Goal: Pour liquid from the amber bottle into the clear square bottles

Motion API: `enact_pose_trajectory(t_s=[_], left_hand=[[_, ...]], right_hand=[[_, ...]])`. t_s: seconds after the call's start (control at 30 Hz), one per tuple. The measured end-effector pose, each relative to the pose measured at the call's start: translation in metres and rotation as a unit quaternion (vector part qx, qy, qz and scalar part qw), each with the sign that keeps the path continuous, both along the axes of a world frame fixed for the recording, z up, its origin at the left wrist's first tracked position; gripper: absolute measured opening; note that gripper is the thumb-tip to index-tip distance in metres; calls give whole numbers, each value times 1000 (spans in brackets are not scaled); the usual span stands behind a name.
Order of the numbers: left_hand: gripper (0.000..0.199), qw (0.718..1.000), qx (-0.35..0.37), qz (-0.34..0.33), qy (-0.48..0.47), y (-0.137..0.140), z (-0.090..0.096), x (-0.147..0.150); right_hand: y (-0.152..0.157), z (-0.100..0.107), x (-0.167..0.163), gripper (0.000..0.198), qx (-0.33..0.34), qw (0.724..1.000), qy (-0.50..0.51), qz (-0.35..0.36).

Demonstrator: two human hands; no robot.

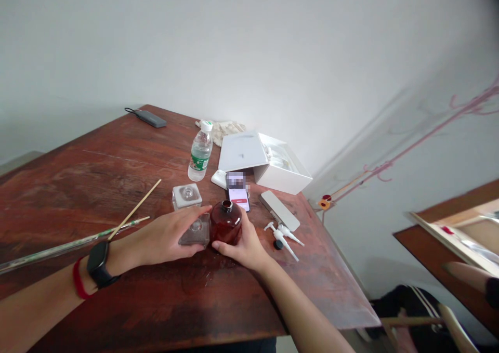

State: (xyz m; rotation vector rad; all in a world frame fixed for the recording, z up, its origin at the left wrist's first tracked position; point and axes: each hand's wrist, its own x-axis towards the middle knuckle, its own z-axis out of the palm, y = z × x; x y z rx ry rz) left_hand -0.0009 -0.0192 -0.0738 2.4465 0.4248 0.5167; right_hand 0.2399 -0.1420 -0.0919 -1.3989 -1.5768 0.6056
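My left hand (177, 236) is wrapped around a clear square bottle (197, 232) that stands on the wooden table. Beside it, my right hand (246, 243) grips a brown round bottle (226, 224) with an uncapped neck. The two bottles stand side by side, touching or nearly so. Just behind the left hand is another square bottle (187, 195), whitish inside. White pump heads (284, 238) and a small black cap (278, 245) lie to the right of my right hand. Small wet spots show on the wood in front of the brown bottle.
A water bottle (200, 153), a phone (238, 192), an open white box (280, 168) and a grey case (279, 210) stand or lie farther back. A wooden stick (136, 207) crosses a long wrapped pack (66, 248) at left. Another person's arm (468, 275) shows at right.
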Motion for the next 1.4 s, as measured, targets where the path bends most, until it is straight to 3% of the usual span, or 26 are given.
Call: enact_pose_trajectory(t_s=[1.4], left_hand=[[73,1000,2,7,5,0,0,0]], right_hand=[[0,1,0,94,7,1000,-6,-1]])
